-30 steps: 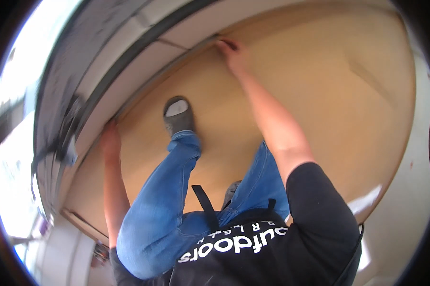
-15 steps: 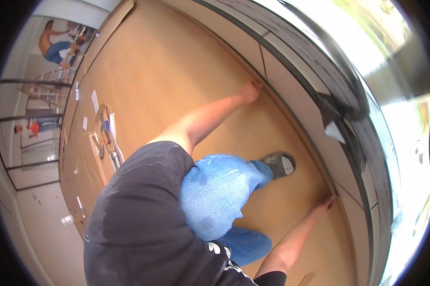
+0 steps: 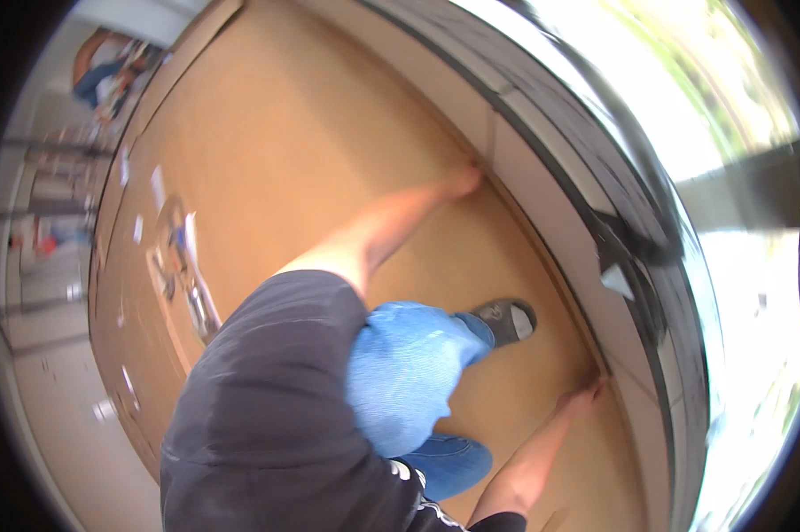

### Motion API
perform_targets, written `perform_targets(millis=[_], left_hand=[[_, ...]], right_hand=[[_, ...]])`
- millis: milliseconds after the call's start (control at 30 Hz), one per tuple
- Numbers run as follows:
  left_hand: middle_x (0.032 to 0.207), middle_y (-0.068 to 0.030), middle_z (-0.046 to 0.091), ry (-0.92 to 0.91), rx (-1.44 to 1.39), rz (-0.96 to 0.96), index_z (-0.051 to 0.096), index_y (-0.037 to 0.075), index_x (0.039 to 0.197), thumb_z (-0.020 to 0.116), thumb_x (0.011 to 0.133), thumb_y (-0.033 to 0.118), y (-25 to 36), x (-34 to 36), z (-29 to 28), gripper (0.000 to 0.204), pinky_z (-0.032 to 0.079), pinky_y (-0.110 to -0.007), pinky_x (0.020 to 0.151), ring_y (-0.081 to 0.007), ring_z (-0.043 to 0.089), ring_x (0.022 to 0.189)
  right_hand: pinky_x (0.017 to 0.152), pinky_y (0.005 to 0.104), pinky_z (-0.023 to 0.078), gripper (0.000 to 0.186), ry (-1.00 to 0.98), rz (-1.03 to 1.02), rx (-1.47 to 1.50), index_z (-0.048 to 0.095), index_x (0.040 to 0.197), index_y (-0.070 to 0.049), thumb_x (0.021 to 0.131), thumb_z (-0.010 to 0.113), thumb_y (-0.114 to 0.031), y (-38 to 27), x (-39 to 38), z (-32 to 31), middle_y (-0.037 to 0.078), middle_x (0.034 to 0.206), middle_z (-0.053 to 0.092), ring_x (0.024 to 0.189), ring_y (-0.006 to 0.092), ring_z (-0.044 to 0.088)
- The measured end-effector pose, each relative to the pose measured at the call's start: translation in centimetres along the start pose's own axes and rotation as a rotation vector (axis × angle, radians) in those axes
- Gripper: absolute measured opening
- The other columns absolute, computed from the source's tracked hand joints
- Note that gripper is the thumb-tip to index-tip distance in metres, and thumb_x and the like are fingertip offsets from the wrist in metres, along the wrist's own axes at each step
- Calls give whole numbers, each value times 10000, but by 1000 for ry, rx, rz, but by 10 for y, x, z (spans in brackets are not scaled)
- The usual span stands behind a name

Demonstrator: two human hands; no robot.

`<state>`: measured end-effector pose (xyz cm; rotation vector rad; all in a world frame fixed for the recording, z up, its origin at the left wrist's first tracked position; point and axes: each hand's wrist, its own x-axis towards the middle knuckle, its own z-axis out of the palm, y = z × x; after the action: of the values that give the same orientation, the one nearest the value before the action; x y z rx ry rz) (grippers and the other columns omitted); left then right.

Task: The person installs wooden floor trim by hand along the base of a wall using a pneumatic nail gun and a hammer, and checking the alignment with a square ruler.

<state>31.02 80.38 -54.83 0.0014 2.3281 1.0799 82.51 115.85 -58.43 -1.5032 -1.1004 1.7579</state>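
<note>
My left hand point(image 3: 464, 181) reaches to the seam where the brown board floor point(image 3: 347, 133) meets the low pale wall panel point(image 3: 546, 208). Its fingers are curled together and blurred. Farther right along that same seam is my right hand point(image 3: 588, 392), its fingers closed at the panel's foot. A thin brown strip point(image 3: 543, 257) runs along the seam between the hands. Whether either hand grips it, I cannot tell. My arms are spread wide, and my shoe point(image 3: 504, 321) rests on the floor between them, with my jeans-clad knee point(image 3: 404, 372) bent.
Behind on the floor lie tools point(image 3: 196, 301) beside a wooden piece and white paper scraps point(image 3: 158, 188). A dark-framed window ledge point(image 3: 586, 168) rises above the panel. A person point(image 3: 98, 75) is bent over at far left; another, in red point(image 3: 47, 241), is blurred.
The whole view has shifted slightly and blurred. Both hands stay at the wall's foot, with the right one a little lower in the picture. The far person looks more bent over.
</note>
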Motion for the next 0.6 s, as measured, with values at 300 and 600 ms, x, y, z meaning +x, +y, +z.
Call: perform_targets(millis=[300,600], left_hand=[[1295,-51,593,-203,-416,-174,482,136,1388,596,1003,329,-38,15,16,445,468,-437,1010,-226,614,1148],[1529,-62,470,-328,-256,-256,389,164,1538,546,1035,418,-9,35,-24,585,361,-482,1166,-281,468,1383]], right_hand=[[921,351,521,417,226,-261,-308,740,1139,-14,966,694,-390,-32,27,7,147,1096,753,1013,225,686],[915,354,537,407,314,-117,-142,733,1160,6,896,794,-298,-62,-6,10,161,1105,755,1019,234,699]])
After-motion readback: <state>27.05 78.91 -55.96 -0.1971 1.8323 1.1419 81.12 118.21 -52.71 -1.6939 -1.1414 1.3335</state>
